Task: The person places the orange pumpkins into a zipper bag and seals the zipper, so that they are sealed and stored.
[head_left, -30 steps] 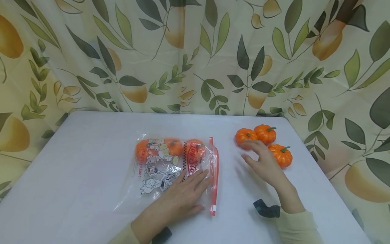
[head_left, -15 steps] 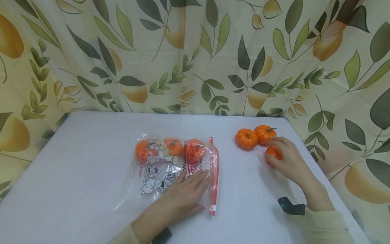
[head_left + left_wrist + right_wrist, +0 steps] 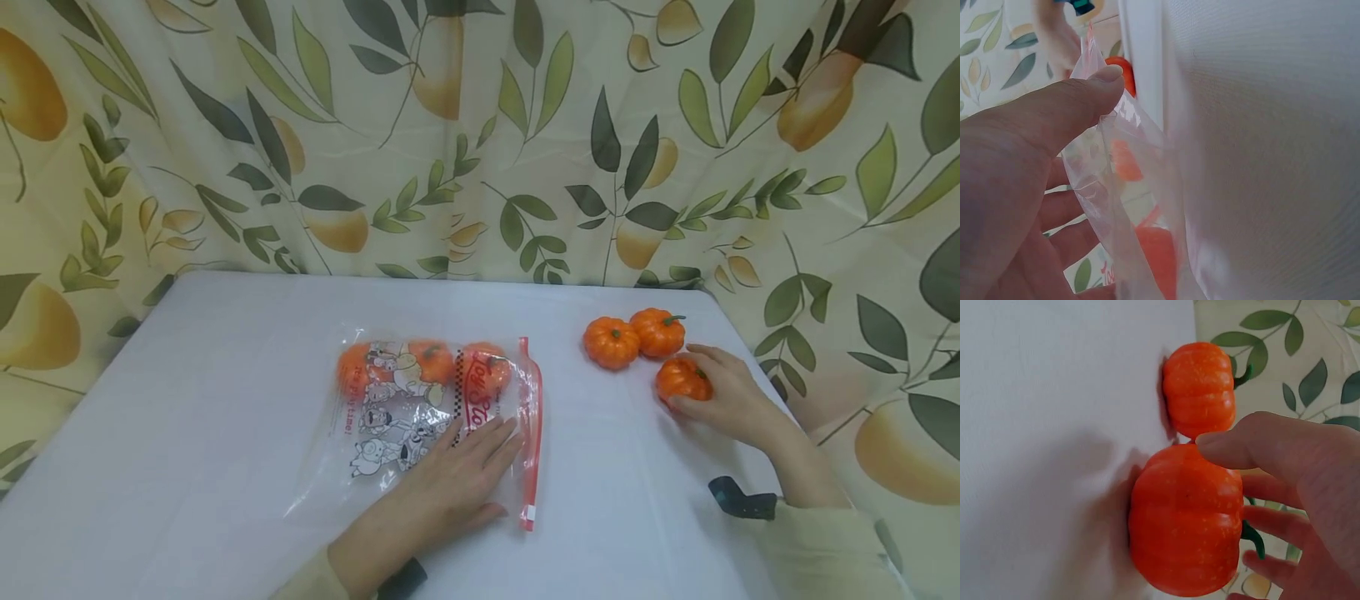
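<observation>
My left hand (image 3: 468, 471) rests on a clear printed zip bag (image 3: 390, 425), its fingers nearly straight. Inside the bag lie three orange toy pumpkins (image 3: 431, 360) in a row. In the left wrist view the thumb (image 3: 1079, 103) lies against the bag's film (image 3: 1094, 187). My right hand (image 3: 738, 400) is at a loose orange pumpkin (image 3: 681, 382), thumb at its near side and fingers at its far side, loosely spread. The right wrist view shows this pumpkin (image 3: 1188, 525) upright on the table, the thumb tip overlapping its upper edge and the fingers partly behind it.
Two more loose pumpkins, one at the left (image 3: 611, 343) and one behind (image 3: 657, 332), touch each other just beyond the right hand. The bag's red zip edge (image 3: 531, 433) faces right. A patterned curtain (image 3: 480, 133) hangs behind the white table (image 3: 210, 400).
My right hand has moved right from above the left loose pumpkin to the nearest one, which has shifted slightly left. My left hand and the bag have stayed put.
</observation>
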Available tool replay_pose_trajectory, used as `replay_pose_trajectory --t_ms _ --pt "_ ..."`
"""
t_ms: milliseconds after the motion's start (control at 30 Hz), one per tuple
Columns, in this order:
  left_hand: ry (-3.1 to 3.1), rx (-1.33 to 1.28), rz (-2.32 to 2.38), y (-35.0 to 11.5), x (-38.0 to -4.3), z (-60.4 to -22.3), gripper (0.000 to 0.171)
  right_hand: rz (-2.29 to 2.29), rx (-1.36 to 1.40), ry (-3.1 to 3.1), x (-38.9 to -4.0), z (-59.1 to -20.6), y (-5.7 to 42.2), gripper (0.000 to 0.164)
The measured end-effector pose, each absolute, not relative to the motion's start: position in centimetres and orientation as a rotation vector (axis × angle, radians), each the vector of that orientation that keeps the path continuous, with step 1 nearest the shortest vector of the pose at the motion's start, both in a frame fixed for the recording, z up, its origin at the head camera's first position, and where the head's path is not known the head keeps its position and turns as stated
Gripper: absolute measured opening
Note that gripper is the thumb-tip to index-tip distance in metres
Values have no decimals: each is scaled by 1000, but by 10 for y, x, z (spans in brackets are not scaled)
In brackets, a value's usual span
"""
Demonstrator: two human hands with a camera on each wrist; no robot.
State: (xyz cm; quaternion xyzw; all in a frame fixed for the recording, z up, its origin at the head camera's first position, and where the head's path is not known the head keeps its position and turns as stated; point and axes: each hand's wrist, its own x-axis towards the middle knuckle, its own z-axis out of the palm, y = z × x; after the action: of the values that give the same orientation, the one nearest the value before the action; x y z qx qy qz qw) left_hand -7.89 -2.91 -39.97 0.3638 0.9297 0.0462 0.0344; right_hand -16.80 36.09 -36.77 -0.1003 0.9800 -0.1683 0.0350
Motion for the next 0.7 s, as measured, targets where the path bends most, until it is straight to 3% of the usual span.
replay_pose_trajectory --t_ms 700 --pt "2876 1119 164 -29 -80 -399 82 -611 -264 2963 -167 -380 373 64"
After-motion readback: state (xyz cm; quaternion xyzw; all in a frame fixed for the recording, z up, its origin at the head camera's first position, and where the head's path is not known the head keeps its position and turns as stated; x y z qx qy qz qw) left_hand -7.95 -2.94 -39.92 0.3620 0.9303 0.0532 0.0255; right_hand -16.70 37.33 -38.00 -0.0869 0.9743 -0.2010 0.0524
